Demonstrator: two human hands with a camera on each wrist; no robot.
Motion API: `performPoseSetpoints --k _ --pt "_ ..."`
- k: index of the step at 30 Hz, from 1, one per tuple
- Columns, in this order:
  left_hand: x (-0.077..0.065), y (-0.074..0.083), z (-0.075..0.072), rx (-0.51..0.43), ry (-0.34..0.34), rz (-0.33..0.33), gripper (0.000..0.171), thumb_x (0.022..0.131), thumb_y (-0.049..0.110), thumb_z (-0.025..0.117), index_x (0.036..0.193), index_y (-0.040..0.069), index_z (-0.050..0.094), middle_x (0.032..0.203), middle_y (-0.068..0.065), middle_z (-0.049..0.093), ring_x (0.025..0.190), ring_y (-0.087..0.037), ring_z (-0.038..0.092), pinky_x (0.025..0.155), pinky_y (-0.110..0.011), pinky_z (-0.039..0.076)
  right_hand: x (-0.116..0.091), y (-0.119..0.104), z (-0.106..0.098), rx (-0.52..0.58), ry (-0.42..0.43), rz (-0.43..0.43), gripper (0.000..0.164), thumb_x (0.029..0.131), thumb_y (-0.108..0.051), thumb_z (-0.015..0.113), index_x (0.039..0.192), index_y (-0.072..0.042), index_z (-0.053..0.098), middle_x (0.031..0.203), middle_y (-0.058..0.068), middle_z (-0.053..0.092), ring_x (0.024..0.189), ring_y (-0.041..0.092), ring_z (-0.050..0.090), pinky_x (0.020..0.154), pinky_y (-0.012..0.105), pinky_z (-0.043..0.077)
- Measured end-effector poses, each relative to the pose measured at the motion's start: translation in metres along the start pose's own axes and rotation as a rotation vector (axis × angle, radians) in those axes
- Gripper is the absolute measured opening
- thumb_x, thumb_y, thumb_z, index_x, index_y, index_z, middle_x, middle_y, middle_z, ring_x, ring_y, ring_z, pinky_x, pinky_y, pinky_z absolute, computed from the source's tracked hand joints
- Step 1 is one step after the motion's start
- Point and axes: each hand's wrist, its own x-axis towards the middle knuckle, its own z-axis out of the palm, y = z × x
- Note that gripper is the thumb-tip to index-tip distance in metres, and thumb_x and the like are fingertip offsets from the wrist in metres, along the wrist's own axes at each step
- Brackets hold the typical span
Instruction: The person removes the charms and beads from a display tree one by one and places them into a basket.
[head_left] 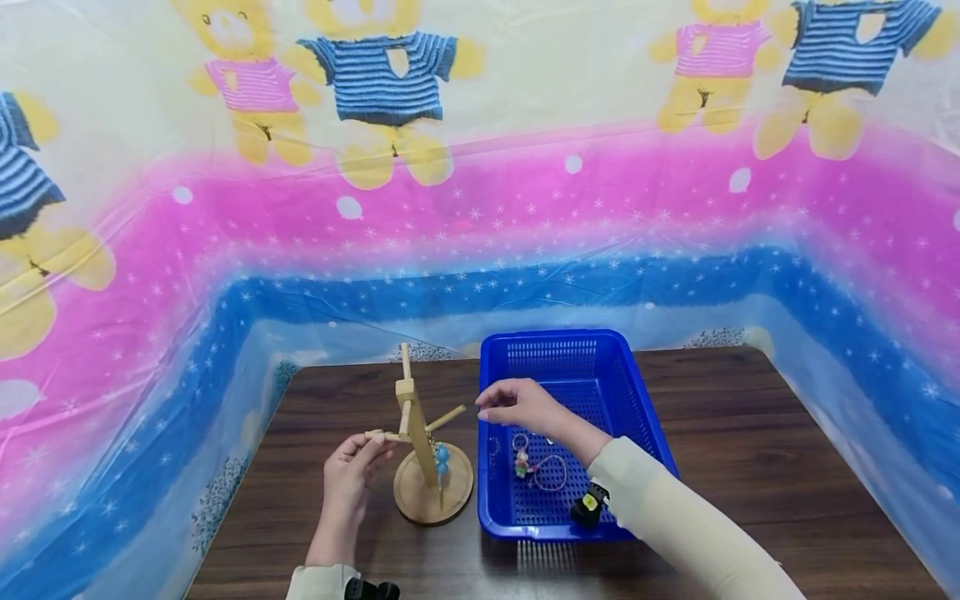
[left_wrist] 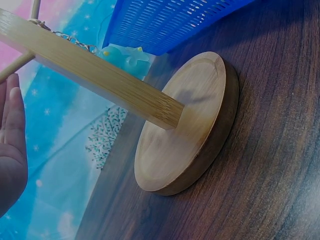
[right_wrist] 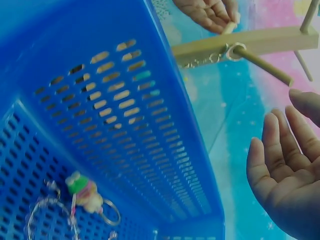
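Note:
A wooden peg stand (head_left: 422,442) with a round base (left_wrist: 185,130) stands on the table, left of the blue basket. My left hand (head_left: 349,477) pinches the end of its left peg between thumb and fingers. From the right peg (right_wrist: 265,69) hangs a blue figure keychain (head_left: 442,460), its ring around the peg close to the post. My right hand (head_left: 525,405) is held over the basket's left rim, fingers loosely bent and holding nothing. In the right wrist view its thumb lies right by that peg's tip.
Inside the blue basket (head_left: 652,417) lie a figure keychain (right_wrist: 86,194) with a green top and a beaded bracelet (head_left: 551,473). The dark wooden table (head_left: 720,467) is bordered by a hanging cloth (head_left: 510,208) printed with bears.

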Motion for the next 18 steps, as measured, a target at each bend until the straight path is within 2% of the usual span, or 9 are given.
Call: performPoseSetpoints --k 3,10,14,18 --pt "0.000 0.000 0.000 -0.006 0.000 0.000 0.032 0.098 -0.007 0.059 0.076 0.015 0.066 0.080 0.008 0.077 0.074 -0.001 0.075 0.071 -0.014 0.063 0.003 -0.003 0.005 0.031 0.008 -0.006 0.026 0.096 -0.016 0.071 0.118 -0.001 0.071 0.102 0.013 0.072 0.081 0.015 0.061 0.072 0.026 0.055" --pt "0.001 -0.001 -0.002 0.004 0.000 -0.002 0.034 0.099 -0.007 0.057 0.076 0.016 0.066 0.080 0.008 0.078 0.073 0.000 0.075 0.070 -0.014 0.062 0.010 -0.008 0.015 0.070 0.032 -0.007 0.024 0.096 -0.015 0.071 0.116 -0.001 0.072 0.097 0.013 0.072 0.076 0.013 0.060 0.069 0.023 0.052" --pt "0.001 -0.001 -0.002 0.014 0.004 -0.009 0.029 0.099 -0.003 0.061 0.079 0.017 0.070 0.080 0.008 0.078 0.075 -0.001 0.075 0.072 -0.014 0.063 0.011 -0.008 0.017 0.087 0.037 0.005 0.023 0.097 -0.015 0.070 0.115 -0.001 0.072 0.100 0.017 0.074 0.087 0.026 0.068 0.072 0.021 0.054" --pt "0.001 -0.001 -0.002 0.027 0.006 -0.003 0.027 0.098 -0.002 0.063 0.082 0.018 0.072 0.081 0.007 0.078 0.077 -0.001 0.076 0.074 -0.015 0.063 0.012 -0.008 0.018 0.098 0.034 0.002 0.022 0.097 -0.014 0.069 0.114 -0.001 0.073 0.099 0.017 0.074 0.096 0.037 0.069 0.073 0.021 0.055"
